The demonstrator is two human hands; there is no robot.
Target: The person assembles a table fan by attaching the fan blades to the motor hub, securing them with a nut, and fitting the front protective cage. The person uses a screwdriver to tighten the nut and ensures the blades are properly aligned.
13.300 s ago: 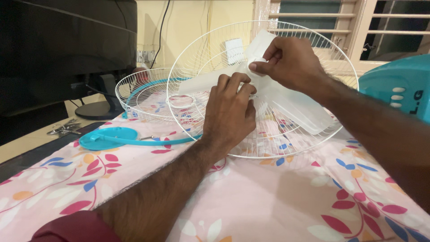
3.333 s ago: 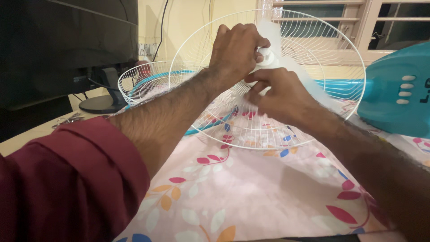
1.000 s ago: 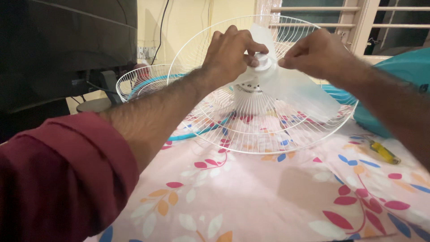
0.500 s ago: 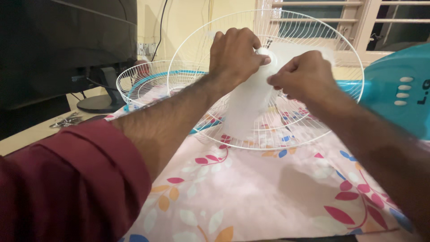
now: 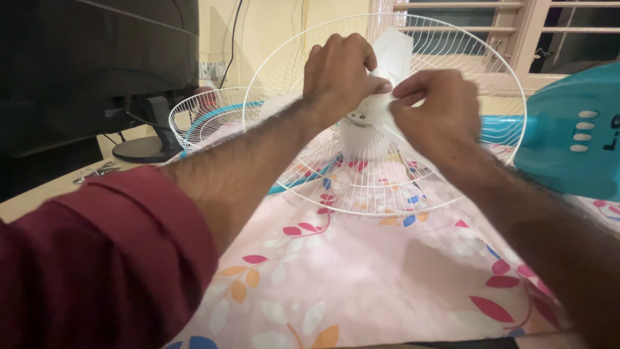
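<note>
Pinching the small white plastic cap point(image 5: 381, 85) at the hub of the translucent white plastic fan blade point(image 5: 392, 52), my left hand point(image 5: 340, 72) has its grip closed on that cap from above, thumb and forefinger together around it. My right hand point(image 5: 429, 110) meets it from the other side, its grip clamped on the root of the blade just below the cap, so the two hands touch at the fingertips. The blade sits on its spindle at the centre of the round white wire rear guard point(image 5: 387, 194), which stands tilted on the pink floral cloth point(image 5: 361, 271) over the worktop, in front of the turquoise plastic fan body point(image 5: 575, 136). I judge the step in hand to be turning the cap on the spindle while the blade is kept from spinning; the next move calls for a firm counter-hold on the blade and a steady twist of the cap without bending the thin plastic. Half a second ago the blade was a white blur hanging low between my hands; now it is sharp, with one lobe pointing up behind my left hand, and my right hand has closed in against the hub. A second round white wire guard with a turquoise rim point(image 5: 210, 119) lies beyond, near the dark monitor on its stand point(image 5: 97, 64).
</note>
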